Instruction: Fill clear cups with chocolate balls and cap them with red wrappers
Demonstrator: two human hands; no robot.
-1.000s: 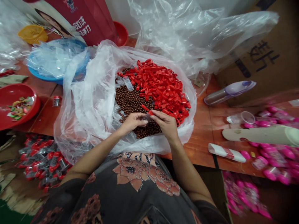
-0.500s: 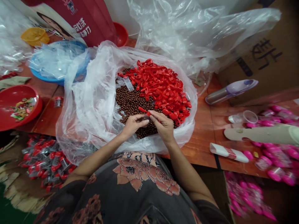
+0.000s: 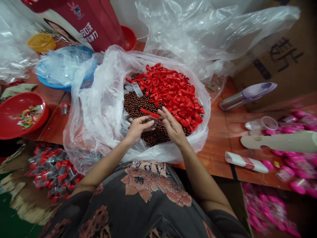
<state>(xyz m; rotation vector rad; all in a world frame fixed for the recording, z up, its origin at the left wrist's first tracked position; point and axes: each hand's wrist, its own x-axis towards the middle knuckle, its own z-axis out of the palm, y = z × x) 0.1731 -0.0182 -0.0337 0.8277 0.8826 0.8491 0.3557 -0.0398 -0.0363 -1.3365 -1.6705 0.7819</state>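
One small red plastic piece with a clear container part [image 3: 154, 116] sits between thumb and fingers of the left hand [image 3: 140, 129], just above small round brown beads [image 3: 138, 105]. Left hand closed on it; right hand [image 3: 173, 130] open, fingers spread, fingertips beside the piece's far end, contact unclear. Whether the red part is fully seated on the clear one: too small to tell, so this unit can't be logged as finished. Beyond the right hand, a large heap of loose red plastic scoop-shaped pieces [image 3: 170, 87]; ahead of the left hand, a few loose clear plastic boxes [image 3: 137, 89]. All lie in a translucent white plastic bag [image 3: 95, 99], opened out on the reddish-brown counter [image 3: 215, 140]. Well left of the left hand, below counter level, a pile of red-capped clear containers [image 3: 53, 173], apparently completed ones. Judgement: a fair batch looks done, one unit is in hand, and the big loose red heap suggests plenty left.
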